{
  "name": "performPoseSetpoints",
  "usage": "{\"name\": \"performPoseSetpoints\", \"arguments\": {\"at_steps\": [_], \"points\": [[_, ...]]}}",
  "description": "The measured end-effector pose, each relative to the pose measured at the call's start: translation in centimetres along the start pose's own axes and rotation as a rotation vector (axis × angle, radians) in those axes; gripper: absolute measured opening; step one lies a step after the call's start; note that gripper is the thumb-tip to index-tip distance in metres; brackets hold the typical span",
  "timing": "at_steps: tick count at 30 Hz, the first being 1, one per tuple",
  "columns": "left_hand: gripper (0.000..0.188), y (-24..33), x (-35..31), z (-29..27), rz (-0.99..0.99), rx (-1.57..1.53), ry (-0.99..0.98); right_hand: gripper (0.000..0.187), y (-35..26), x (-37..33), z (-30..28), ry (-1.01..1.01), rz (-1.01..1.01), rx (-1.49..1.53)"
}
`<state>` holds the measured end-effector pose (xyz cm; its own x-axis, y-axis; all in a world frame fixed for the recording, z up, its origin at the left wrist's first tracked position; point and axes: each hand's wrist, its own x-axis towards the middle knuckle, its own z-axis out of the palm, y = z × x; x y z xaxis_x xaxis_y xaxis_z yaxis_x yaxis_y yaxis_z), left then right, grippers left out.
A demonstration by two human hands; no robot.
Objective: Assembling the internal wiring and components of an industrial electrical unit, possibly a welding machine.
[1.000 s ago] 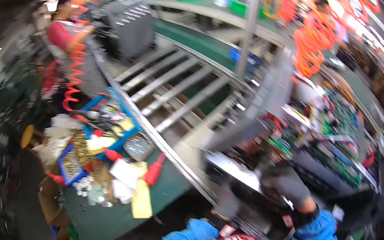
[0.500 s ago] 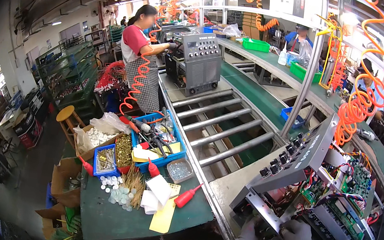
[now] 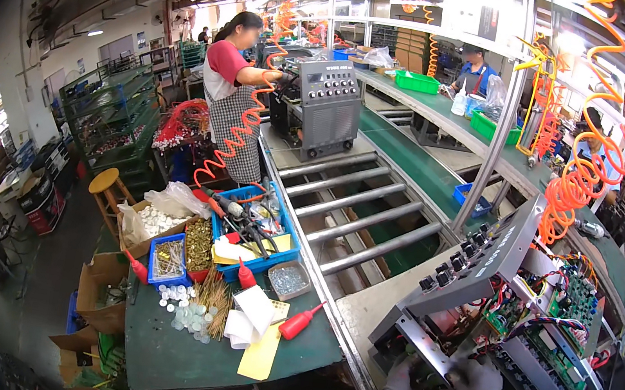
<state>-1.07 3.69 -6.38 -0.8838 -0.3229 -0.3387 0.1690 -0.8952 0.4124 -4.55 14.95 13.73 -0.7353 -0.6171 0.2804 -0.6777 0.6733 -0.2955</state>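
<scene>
At the lower right stands a grey electrical machine (image 3: 451, 272) with its case off, tilted knobbed front panel at the left and exposed green circuit boards (image 3: 574, 308) and wires at the right. My right hand (image 3: 478, 389), in a grey glove, has its fingers bent against the bare metal strip (image 3: 425, 347) along the machine's lower edge; what is in them is hidden. My left hand (image 3: 398, 384), also gloved, reaches up under the panel's lower end. Its fingertips are lost in the dark there.
A green table (image 3: 172, 358) at the left bears a blue tool bin (image 3: 290, 254), small-parts boxes, red squeeze bottles (image 3: 301, 321) and yellow sheets. Beyond the rollers (image 3: 374, 203), a person (image 3: 225, 77) works at another grey machine (image 3: 329, 110). Orange coiled hoses (image 3: 572, 186) hang at the right.
My right hand has shifted slightly left and lower along the metal strip; its fingers are less clearly seen. My left hand stays under the panel. The far person's arm is stretched further toward the machine.
</scene>
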Motion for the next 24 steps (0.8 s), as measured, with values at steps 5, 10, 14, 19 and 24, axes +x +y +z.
{"name": "performPoseSetpoints", "arguments": {"at_steps": [5,10,14,19,24], "points": [[0.029,0.4,-0.6,1.1,0.093,0.104,-0.033,0.016,-0.6,-0.4,-2.3,-0.123,0.037,0.080],[0.032,1.5,-2.1,1.8,0.351,0.354,-0.014,0.027,-1.4,-0.7,-1.8,0.103,-0.132,0.206],[0.045,0.2,-2.0,1.1,0.047,0.102,-0.019,0.035,-1.7,-2.5,-3.1,-0.044,0.164,0.333],[0.060,-1.2,0.6,-3.0,0.454,0.973,-0.166,0.040,0.5,-2.9,-0.5,0.066,0.124,0.301],[0.034,1.2,0.2,-2.4,0.128,0.349,-0.118,0.044,-1.1,-1.3,-1.2,0.049,0.108,0.287]]}}
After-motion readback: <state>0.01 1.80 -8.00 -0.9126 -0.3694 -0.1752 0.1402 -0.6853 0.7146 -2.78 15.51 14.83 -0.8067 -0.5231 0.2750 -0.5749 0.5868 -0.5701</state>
